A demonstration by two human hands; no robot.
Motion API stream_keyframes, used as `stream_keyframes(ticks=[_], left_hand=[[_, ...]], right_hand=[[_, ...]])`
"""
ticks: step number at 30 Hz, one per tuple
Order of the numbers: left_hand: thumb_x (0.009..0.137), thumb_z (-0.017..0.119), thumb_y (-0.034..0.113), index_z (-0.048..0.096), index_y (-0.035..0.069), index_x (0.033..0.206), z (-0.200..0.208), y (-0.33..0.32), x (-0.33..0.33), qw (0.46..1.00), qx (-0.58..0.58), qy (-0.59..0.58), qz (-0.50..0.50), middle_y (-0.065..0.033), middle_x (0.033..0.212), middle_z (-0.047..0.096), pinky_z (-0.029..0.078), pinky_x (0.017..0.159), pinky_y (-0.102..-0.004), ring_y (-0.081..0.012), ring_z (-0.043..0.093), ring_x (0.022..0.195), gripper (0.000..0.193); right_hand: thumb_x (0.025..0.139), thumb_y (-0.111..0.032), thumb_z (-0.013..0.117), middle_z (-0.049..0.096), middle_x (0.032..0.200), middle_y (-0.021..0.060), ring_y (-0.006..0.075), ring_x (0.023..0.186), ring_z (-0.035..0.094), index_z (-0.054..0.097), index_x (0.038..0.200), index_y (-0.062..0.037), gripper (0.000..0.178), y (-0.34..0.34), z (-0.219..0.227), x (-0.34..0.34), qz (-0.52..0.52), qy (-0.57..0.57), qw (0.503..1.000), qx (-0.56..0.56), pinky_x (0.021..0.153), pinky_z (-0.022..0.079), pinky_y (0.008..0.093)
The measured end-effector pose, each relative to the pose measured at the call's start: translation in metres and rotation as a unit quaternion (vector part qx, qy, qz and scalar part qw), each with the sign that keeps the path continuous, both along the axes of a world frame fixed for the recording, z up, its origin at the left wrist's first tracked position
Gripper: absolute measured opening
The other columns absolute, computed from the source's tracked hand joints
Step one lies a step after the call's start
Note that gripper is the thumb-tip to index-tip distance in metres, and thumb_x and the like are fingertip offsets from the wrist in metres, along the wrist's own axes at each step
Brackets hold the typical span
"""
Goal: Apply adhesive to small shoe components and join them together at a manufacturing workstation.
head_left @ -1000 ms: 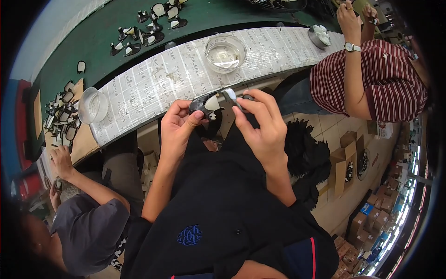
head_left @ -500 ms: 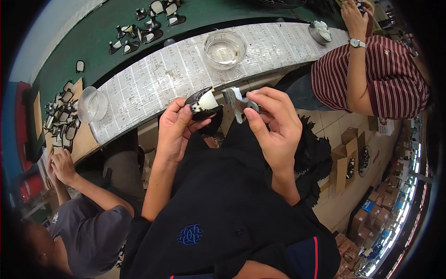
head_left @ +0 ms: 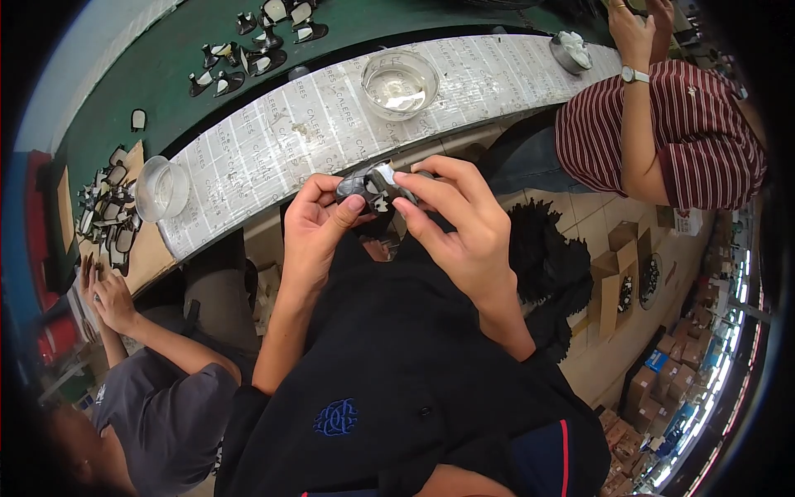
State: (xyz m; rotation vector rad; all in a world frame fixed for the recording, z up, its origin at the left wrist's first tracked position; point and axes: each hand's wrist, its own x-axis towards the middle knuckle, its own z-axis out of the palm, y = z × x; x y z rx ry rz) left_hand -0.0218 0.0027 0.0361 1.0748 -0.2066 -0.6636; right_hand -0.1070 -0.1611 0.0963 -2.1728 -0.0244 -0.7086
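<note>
Both the left hand (head_left: 319, 228) and right hand (head_left: 460, 224) are clamped on a small black-and-white part (head_left: 370, 188) between their fingertips.

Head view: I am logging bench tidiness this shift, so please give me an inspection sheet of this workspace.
Surface: long bench covered with white printed paper, beside a dark green belt.
Job's things: small black-and-silver mirror-like part, held by both hands above the lap.
Clutter: two clear glass bowls, one mid-bench, one at the left end; a small round metal tin; rows of black mirror-shaped pieces on the belt.
Grippers: left hand and right hand both pinch the part.
Cables: nothing seen.
Surroundings: a person in a striped shirt on the right, a person in a grey shirt on the left, cardboard boxes on the floor.
</note>
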Motion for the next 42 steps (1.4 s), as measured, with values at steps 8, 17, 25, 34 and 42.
stream_keyframes(ticks=[8,17,25,34,42], left_hand=[[0.096,0.064,0.014,0.052,0.003,0.107,-0.004,0.0,0.0,1.0,0.013,-0.004,-0.01,-0.0096,0.102,0.067,0.059,0.083,-0.0333,-0.0161,0.067,0.092,0.02],[0.099,0.059,0.016,0.054,0.0,0.107,-0.008,0.002,0.003,0.995,-0.031,0.099,-0.006,-0.0147,0.107,0.068,0.06,0.084,-0.0339,-0.0231,0.07,0.095,0.019],[0.1,0.057,0.018,0.055,0.002,0.102,-0.013,0.002,0.004,0.992,-0.052,0.117,-0.003,-0.0146,0.106,0.067,0.06,0.084,-0.034,-0.0251,0.07,0.096,0.017],[0.098,0.06,0.018,0.056,0.004,0.098,-0.012,-0.001,0.006,0.992,-0.047,0.114,0.001,-0.0073,0.094,0.067,0.06,0.083,-0.0348,-0.0147,0.067,0.087,0.015],[0.099,0.06,0.02,0.056,0.002,0.098,-0.008,-0.006,0.011,0.992,-0.052,0.115,-0.01,-0.0125,0.099,0.069,0.06,0.083,-0.0333,-0.0223,0.07,0.093,0.018]], right_hand=[[0.079,0.003,0.074,0.058,0.106,0.0119,0.0201,0.075,0.065,0.068,0.106,-0.0006,0.027,-0.008,-0.002,-0.002,-0.076,-0.018,0.997,-0.03,0.063,0.053,0.0295],[0.079,0.001,0.075,0.058,0.106,0.0121,0.0174,0.075,0.065,0.068,0.105,-0.001,0.027,-0.004,0.001,-0.009,-0.064,0.0,0.998,0.02,0.061,0.055,0.0277],[0.081,0.0,0.074,0.058,0.107,0.0136,0.0206,0.083,0.066,0.067,0.106,0.0003,0.026,0.005,-0.007,-0.006,-0.034,0.009,0.997,0.067,0.066,0.061,0.0283],[0.081,0.002,0.073,0.057,0.106,0.0126,0.0198,0.086,0.066,0.067,0.107,0.0008,0.027,0.012,-0.013,0.0,-0.018,0.026,0.995,0.093,0.067,0.062,0.0282],[0.08,0.002,0.074,0.057,0.104,0.0109,0.0179,0.08,0.066,0.068,0.104,0.0011,0.025,0.001,-0.011,-0.001,-0.058,0.009,0.997,0.049,0.066,0.061,0.0277]])
